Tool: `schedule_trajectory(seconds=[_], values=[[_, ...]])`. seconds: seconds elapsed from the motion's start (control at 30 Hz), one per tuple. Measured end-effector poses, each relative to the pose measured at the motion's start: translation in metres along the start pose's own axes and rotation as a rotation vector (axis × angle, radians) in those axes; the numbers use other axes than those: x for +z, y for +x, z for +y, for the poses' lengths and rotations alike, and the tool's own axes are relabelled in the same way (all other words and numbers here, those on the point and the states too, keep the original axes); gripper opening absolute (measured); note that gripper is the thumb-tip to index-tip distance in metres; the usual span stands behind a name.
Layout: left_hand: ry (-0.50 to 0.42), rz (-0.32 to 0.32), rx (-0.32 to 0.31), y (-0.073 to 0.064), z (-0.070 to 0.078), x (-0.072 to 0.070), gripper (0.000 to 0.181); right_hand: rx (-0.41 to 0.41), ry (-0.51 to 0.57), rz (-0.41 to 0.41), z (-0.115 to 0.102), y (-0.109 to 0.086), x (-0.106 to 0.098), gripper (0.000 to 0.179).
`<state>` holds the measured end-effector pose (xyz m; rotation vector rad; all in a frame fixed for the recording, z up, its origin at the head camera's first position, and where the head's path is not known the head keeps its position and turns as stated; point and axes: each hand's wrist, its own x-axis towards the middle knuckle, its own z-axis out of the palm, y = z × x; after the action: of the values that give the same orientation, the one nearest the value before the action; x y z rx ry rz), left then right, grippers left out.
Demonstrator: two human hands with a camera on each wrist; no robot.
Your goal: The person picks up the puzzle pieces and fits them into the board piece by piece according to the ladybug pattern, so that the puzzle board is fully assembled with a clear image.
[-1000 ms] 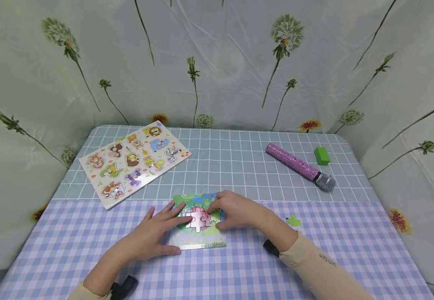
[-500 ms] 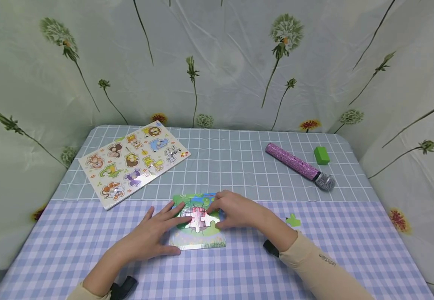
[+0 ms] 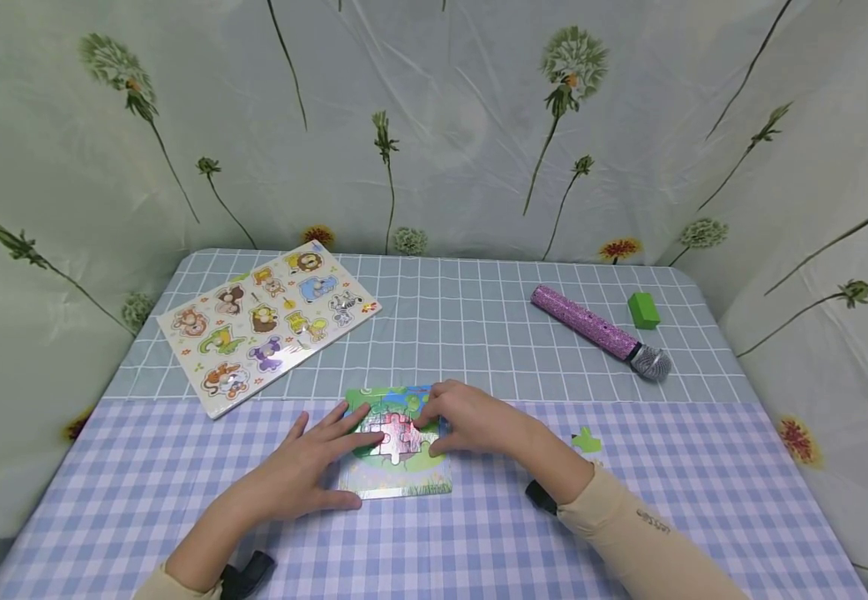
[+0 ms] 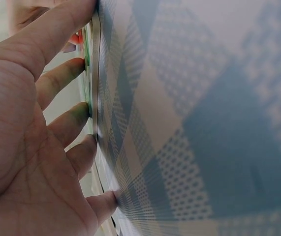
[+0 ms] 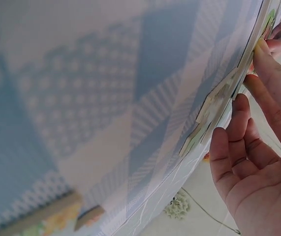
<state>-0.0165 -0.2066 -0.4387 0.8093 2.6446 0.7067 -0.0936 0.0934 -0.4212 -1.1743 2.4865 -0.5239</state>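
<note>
A small jigsaw puzzle (image 3: 396,483) in a tray lies at the front middle, with a green border and a shiny pink and red picture partly assembled. My left hand (image 3: 299,471) rests on its left side, fingers spread, the index fingertip touching the pieces and the thumb at the lower left edge. From the right, my right hand (image 3: 482,423) pinches a pinkish jigsaw piece (image 3: 412,438) between thumb and index finger, low against the picture. The piece is partly hidden by the fingers. In the right wrist view the other fingers of that hand are loosely curled.
A loose green jigsaw piece (image 3: 587,441) lies beside the right forearm. More loose pieces (image 5: 56,219) show in the right wrist view. An animal puzzle board (image 3: 269,329) lies back left; a pink glittery microphone (image 3: 587,323) and a green block (image 3: 643,312) lie back right.
The pinched piece has tilted slightly, its glare turning from red to white and then back to pink. My hands have hardly moved, and the left stays on the puzzle.
</note>
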Motion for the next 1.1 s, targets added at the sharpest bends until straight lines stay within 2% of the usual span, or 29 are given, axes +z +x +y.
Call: schedule_trajectory(seconds=[0.37,0.73,1.1], values=[[0.009,0.003,-0.005,0.0002,0.0005,-0.0004,0.079,-0.007,-0.004,0.024,0.0002,-0.0002,0.0004,0.036],[0.005,-0.007,-0.011,0.0008,0.0011,-0.0010,0.079,0.004,-0.007,-0.008,-0.0011,-0.0013,-0.0038,0.041],[0.008,-0.011,-0.019,0.0007,0.0025,-0.0021,0.079,0.016,-0.037,0.003,-0.0028,-0.0005,-0.0028,0.040]])
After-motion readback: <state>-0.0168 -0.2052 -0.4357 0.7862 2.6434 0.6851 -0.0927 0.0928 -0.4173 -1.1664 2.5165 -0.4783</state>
